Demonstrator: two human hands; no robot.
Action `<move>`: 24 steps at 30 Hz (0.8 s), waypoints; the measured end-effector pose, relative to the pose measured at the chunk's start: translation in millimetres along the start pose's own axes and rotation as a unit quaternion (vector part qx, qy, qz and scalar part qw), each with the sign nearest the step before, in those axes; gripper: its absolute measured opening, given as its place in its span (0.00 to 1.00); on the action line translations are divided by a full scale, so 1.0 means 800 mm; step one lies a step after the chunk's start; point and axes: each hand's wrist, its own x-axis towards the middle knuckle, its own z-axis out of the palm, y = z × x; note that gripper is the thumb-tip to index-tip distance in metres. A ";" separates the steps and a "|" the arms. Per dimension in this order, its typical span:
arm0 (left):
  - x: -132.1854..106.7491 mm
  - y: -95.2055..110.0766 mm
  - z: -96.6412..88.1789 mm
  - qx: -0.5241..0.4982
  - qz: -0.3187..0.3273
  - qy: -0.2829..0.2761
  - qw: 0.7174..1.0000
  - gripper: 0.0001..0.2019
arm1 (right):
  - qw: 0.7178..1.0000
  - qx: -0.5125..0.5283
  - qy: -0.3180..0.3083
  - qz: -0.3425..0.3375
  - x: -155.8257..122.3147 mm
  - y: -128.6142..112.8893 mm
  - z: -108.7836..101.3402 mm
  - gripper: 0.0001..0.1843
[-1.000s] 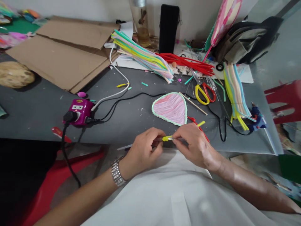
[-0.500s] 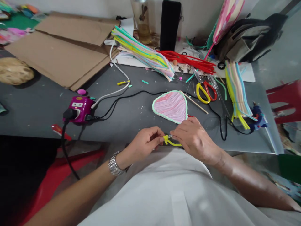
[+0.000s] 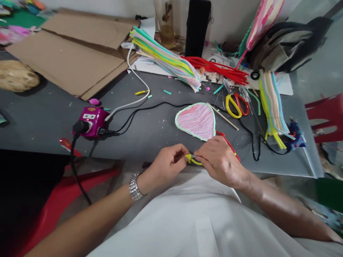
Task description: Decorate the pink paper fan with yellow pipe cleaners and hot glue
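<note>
Grey scrap-littered worktop [image 3: 150, 137] ahead; over its near edge my left hand [image 3: 166, 164] and right hand [image 3: 222, 162] each pinch the short yellow fuzzy wire [image 3: 193, 160], fingertips pressed close to steady it, just short of the pink teardrop panel [image 3: 197, 120].

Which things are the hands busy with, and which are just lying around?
Busy with: left hand and right hand, both pinching the yellow strip.
Lying around: pink leaf shape, scissors, blue glue gun, purple power plug, cardboard, red strips.
</note>
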 end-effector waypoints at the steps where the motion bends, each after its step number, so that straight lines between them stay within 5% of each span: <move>1: -0.001 0.001 0.001 0.023 0.008 0.008 1.000 0.05 | 1.000 0.001 0.005 0.002 0.000 -0.001 0.001 0.11; 9: -0.005 0.006 0.006 0.115 0.053 0.045 0.991 0.04 | 0.999 0.016 0.039 0.013 -0.001 -0.008 0.010 0.10; 16: -0.006 0.001 -0.004 0.060 0.014 0.018 0.998 0.07 | 0.998 0.037 0.058 0.016 -0.009 0.004 0.009 0.08; 20: -0.008 -0.001 -0.014 0.131 0.052 -0.005 0.990 0.07 | 1.000 0.018 0.016 0.018 -0.005 -0.003 0.001 0.09; 24: -0.014 0.002 -0.008 0.207 0.148 0.046 0.966 0.06 | 0.996 -0.049 -0.080 0.010 0.013 -0.024 -0.010 0.09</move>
